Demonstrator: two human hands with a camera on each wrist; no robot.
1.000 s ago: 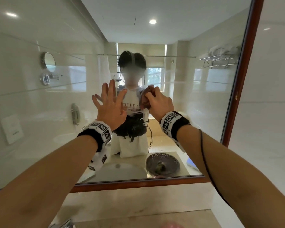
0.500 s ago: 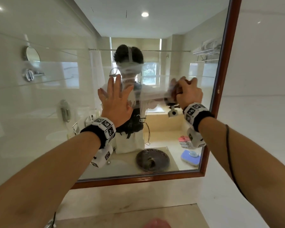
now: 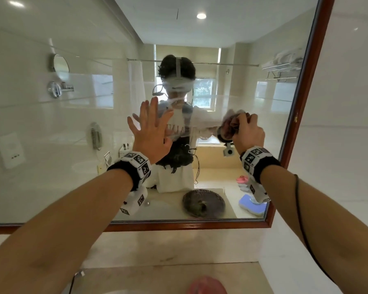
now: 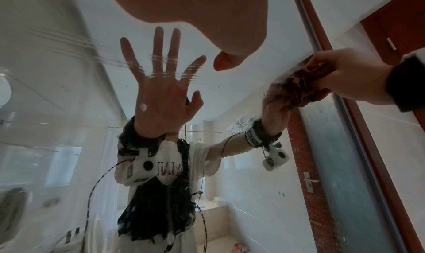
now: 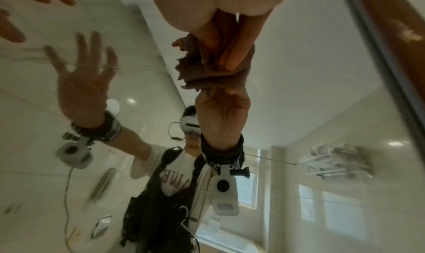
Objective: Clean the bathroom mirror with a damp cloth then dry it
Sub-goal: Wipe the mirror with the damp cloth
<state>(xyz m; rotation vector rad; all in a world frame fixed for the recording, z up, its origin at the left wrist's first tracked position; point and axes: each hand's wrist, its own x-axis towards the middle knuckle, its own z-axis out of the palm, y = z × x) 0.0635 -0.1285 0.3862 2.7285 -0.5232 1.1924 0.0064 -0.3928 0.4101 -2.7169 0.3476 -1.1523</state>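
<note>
Your left hand (image 3: 151, 132) lies flat, fingers spread, on the mirror (image 3: 253, 60); your right hand (image 3: 248, 132) clutches the cloth (image 3: 228, 126) against it.

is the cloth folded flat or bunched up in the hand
Bunched up. The brown cloth is crumpled into a wad, folds and ragged edges poking out of the right hand, which grips it against the mirror.

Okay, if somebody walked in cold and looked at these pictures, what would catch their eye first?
Probably the left hand, fingers spread flat against the big wood-framed mirror at centre. Just to its right, the right hand presses a bunched brownish cloth to the glass, near the mirror's right edge.
</note>
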